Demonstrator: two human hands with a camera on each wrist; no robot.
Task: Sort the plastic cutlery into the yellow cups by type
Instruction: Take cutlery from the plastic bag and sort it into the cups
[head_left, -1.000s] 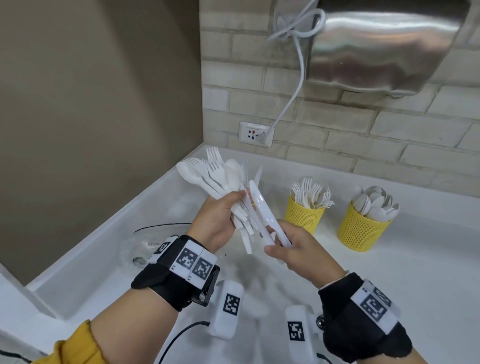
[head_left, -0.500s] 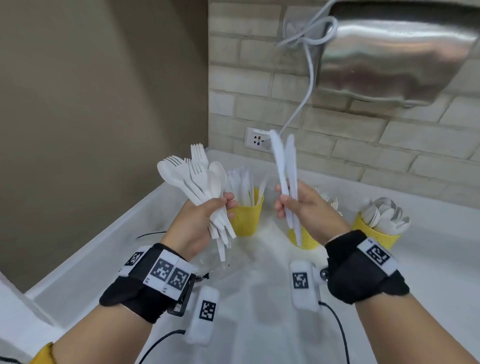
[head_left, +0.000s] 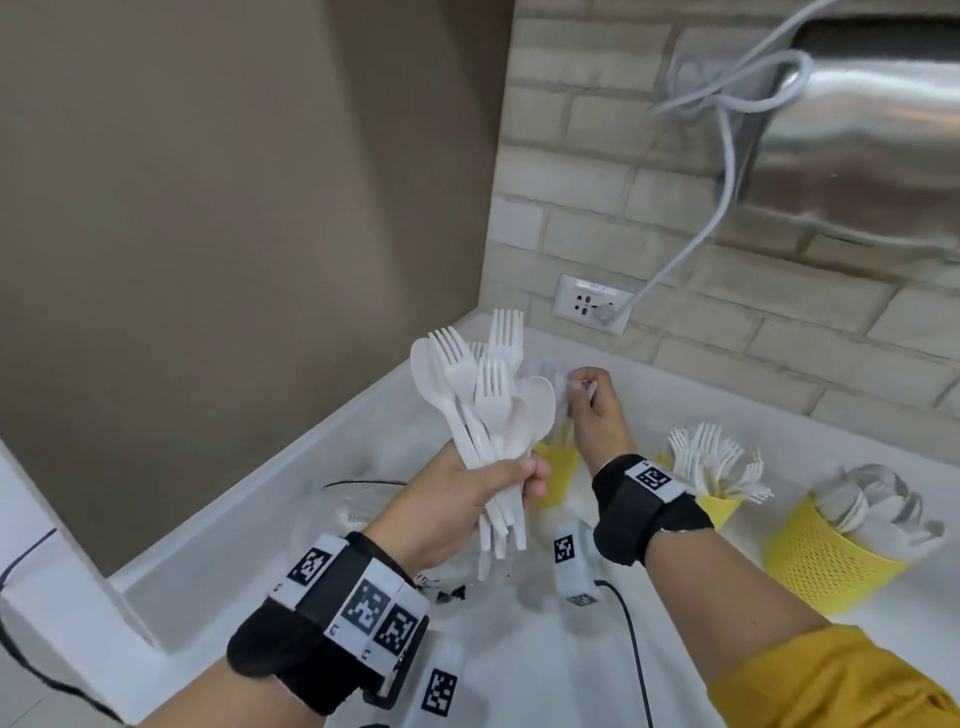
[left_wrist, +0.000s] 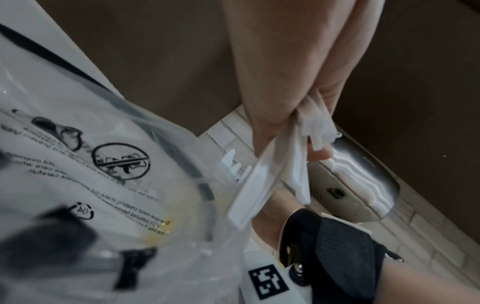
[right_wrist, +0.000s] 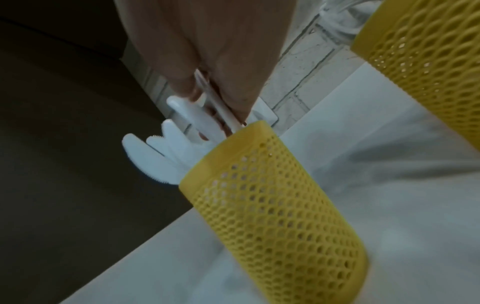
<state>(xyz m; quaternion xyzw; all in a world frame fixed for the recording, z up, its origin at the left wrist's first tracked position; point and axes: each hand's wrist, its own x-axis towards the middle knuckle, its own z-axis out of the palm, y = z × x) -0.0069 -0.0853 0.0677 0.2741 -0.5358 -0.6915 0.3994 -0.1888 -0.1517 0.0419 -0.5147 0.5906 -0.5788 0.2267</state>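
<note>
My left hand (head_left: 467, 499) grips the handles of a bunch of white forks and spoons (head_left: 483, 395), held upright above the counter; the handles (left_wrist: 270, 176) stick out below its fingers in the left wrist view. My right hand (head_left: 592, 405) hovers over the left yellow cup (head_left: 558, 467) and pinches white knives (right_wrist: 207, 111) whose lower ends are inside that cup (right_wrist: 272, 205). Other knives (right_wrist: 161, 156) stand in it. The middle yellow cup (head_left: 722, 512) holds forks (head_left: 711, 462). The right yellow cup (head_left: 826, 561) holds spoons.
A clear plastic bag (head_left: 363, 499) lies on the white counter under my left hand. A brown wall closes the left side and a brick wall with a socket (head_left: 592, 306) the back. A steel hand dryer (head_left: 857, 130) hangs above the cups. A black cable (head_left: 631, 639) crosses the counter.
My right hand drew knives out of the bunch, lifted them, then carried them left and down into the left cup. The left hand kept the bunch raised.
</note>
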